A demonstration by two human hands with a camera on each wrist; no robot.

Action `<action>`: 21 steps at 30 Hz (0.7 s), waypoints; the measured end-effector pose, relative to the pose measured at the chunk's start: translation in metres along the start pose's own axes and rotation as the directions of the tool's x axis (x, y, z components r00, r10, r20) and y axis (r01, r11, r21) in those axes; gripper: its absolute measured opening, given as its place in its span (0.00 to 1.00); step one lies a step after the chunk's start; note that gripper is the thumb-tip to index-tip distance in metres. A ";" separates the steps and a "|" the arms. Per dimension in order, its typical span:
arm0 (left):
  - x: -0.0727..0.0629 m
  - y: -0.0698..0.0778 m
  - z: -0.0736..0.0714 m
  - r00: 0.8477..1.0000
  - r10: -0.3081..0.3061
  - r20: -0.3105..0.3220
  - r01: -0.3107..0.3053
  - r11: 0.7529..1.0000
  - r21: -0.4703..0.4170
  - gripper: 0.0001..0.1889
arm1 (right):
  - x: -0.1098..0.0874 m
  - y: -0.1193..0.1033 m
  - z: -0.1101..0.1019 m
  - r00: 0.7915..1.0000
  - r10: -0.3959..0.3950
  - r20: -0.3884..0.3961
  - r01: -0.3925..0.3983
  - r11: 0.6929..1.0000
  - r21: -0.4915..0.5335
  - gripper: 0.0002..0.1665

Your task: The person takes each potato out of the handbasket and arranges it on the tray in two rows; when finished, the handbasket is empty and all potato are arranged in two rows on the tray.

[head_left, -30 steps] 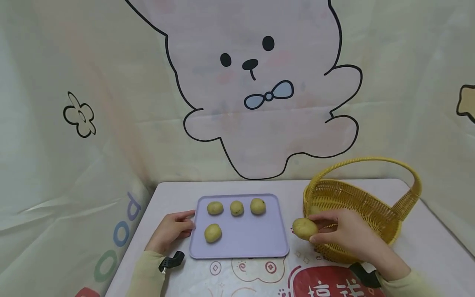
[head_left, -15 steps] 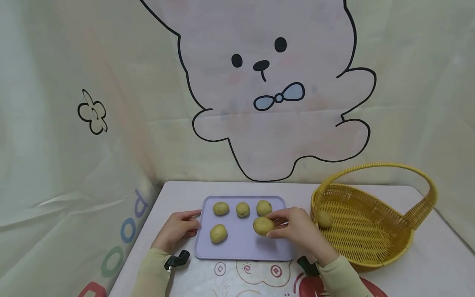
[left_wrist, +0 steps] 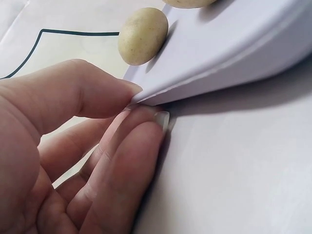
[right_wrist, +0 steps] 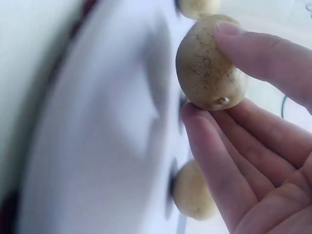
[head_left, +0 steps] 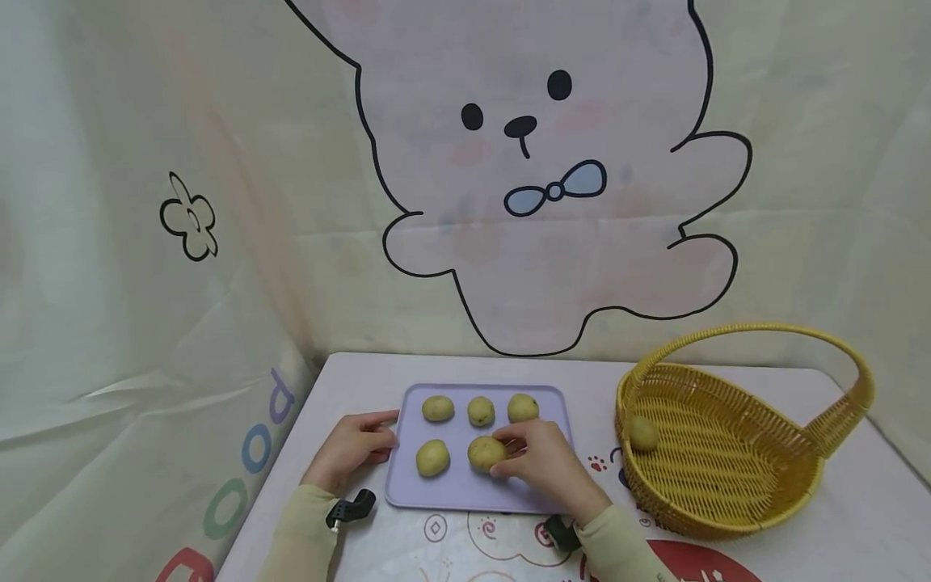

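Observation:
A lavender tray (head_left: 465, 491) lies on the table with several potatoes on it: three in the back row and one potato (head_left: 432, 458) at the front left. Over the middle of the front row, my right hand (head_left: 545, 465) pinches another potato (head_left: 486, 454) between thumb and fingers. The right wrist view shows this potato (right_wrist: 207, 66) with cracked skin, close to the tray. My left hand (head_left: 351, 447) is at the tray's left edge. In the left wrist view its thumb and fingers (left_wrist: 109, 95) pinch the tray's rim (left_wrist: 195, 80).
To the right stands a yellow wicker basket (head_left: 727, 529) with a tall arched handle; one potato (head_left: 643, 434) lies inside at its left. A printed cloth covers the table (head_left: 407, 550), and a curtain with a cartoon bear (head_left: 553, 259) hangs behind.
My right hand has carried the potato from beside the basket leftward over the tray and lower, to the right of the front-left potato. The left hand has stayed at the tray's edge.

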State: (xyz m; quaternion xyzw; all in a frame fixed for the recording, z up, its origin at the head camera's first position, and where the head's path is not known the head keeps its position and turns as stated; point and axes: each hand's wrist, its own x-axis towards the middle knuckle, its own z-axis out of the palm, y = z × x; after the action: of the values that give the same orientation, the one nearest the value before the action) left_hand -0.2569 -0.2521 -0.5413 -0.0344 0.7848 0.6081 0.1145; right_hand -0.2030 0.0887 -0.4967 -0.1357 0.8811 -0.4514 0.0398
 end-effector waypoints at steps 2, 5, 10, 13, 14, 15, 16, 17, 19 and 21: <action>0.000 0.001 0.001 1.000 0.003 -0.003 -0.003 1.000 -0.001 0.31 | 0.001 0.001 0.004 1.000 -0.006 0.009 0.006 1.000 0.002 0.28; 0.000 0.002 0.001 1.000 0.012 -0.008 -0.012 1.000 0.009 0.31 | 0.002 0.002 0.007 1.000 -0.005 0.016 0.005 1.000 -0.020 0.29; 0.000 0.003 0.001 1.000 0.007 -0.010 -0.007 1.000 0.013 0.31 | 0.004 0.003 0.008 1.000 0.000 0.014 0.001 0.999 -0.053 0.28; -0.001 0.003 0.001 1.000 0.003 -0.015 -0.003 1.000 0.010 0.31 | 0.005 0.003 0.010 1.000 -0.004 0.018 0.005 0.998 -0.059 0.28; -0.001 0.003 0.001 1.000 0.001 -0.015 -0.001 1.000 0.011 0.31 | 0.005 0.003 0.010 1.000 -0.005 0.020 0.006 0.998 -0.060 0.28; -0.001 0.003 0.001 1.000 0.000 -0.015 0.001 1.000 0.010 0.31 | 0.005 0.003 0.010 1.000 -0.005 0.021 0.007 0.998 -0.060 0.28; -0.001 0.003 0.001 1.000 -0.002 -0.014 0.002 1.000 0.010 0.31 | 0.005 0.003 0.010 1.000 -0.006 0.021 0.007 0.998 -0.062 0.28; 0.000 0.002 0.001 1.000 -0.004 -0.013 0.004 1.000 0.008 0.31 | 0.005 0.003 0.010 1.000 -0.007 0.020 0.008 0.998 -0.066 0.27; 0.001 0.002 0.001 1.000 -0.004 -0.009 0.004 1.000 0.004 0.31 | 0.005 0.003 0.010 1.000 -0.009 0.018 0.010 0.998 -0.070 0.27; 0.001 0.001 0.001 1.000 -0.003 -0.005 0.003 1.000 -0.002 0.31 | 0.005 0.003 0.010 1.000 -0.007 0.013 0.008 0.997 -0.075 0.27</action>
State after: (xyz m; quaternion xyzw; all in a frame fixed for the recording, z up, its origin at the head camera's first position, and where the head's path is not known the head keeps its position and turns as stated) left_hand -0.2583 -0.2510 -0.5406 -0.0372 0.7845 0.6084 0.1136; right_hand -0.2060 0.0810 -0.5050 -0.1434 0.8967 -0.4171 0.0383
